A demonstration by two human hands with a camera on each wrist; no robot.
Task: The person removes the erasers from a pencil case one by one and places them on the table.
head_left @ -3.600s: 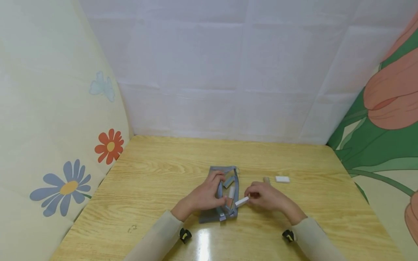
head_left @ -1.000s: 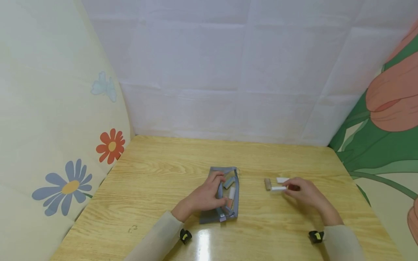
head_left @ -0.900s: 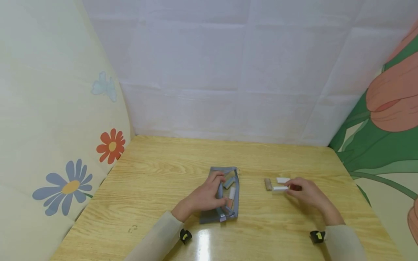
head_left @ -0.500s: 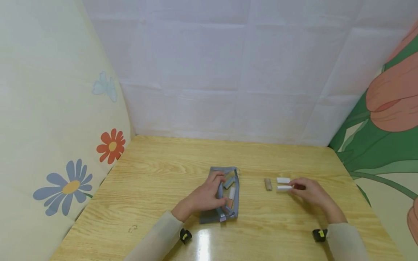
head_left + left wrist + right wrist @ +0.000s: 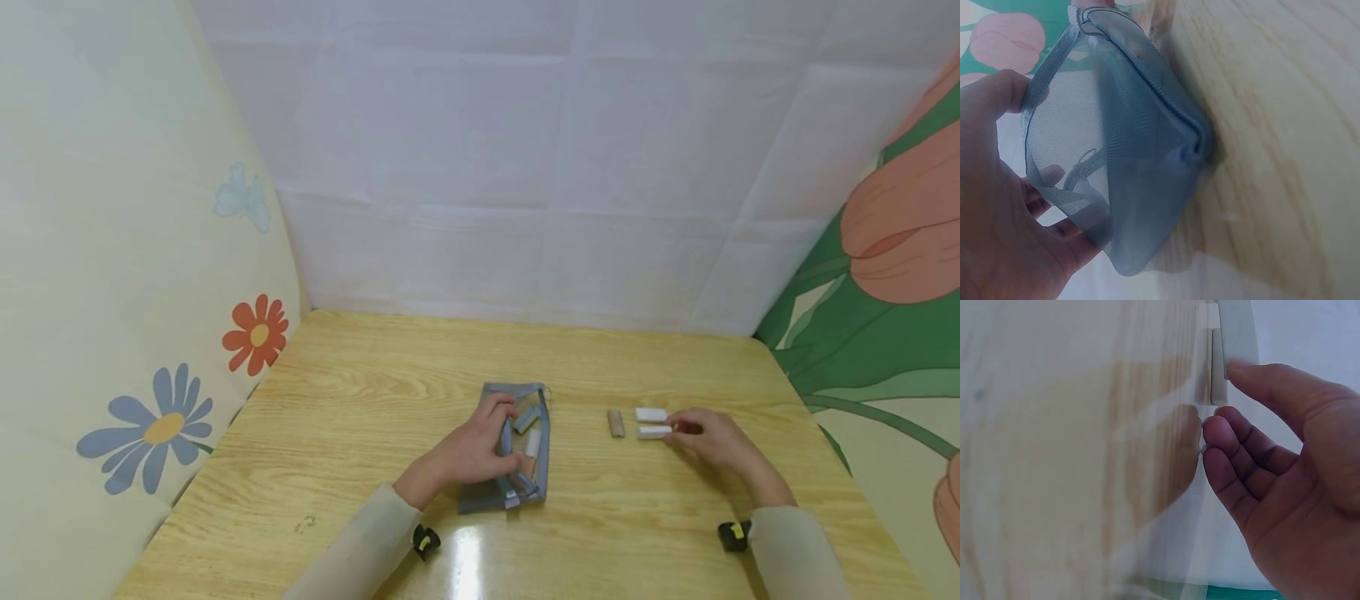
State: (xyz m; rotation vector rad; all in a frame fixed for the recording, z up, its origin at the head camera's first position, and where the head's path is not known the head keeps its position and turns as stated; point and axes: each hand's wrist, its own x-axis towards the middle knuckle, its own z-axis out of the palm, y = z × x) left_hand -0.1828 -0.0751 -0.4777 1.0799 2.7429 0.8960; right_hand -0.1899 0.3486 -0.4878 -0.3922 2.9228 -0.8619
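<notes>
My left hand (image 5: 472, 450) holds the edge of a grey-blue mesh zip pouch (image 5: 542, 483), keeping its mouth apart. In the left wrist view, its fingers show partly through the mesh. Inside the pouch lie a grey-green block (image 5: 527, 419) and a white block with an orange-pink part (image 5: 532, 443). Toward the right of the table, my right hand (image 5: 708, 437) pinches the end of a white eraser-like block (image 5: 654, 432) low at the tabletop. Its thumb is on the block in the right wrist view; the index finger is hidden there.
A second white block (image 5: 650, 414) lies just behind the pinched one, nearly parallel. Left of both lies a tan block (image 5: 616, 423). The wooden table (image 5: 360, 375) meets a white cloth (image 5: 450, 208) at the back, with printed curtains at both sides.
Earlier my right hand held the white block beside the pouch; it carried it right, then slid slightly further to line up with the other white block. My left hand stayed on the pouch.
</notes>
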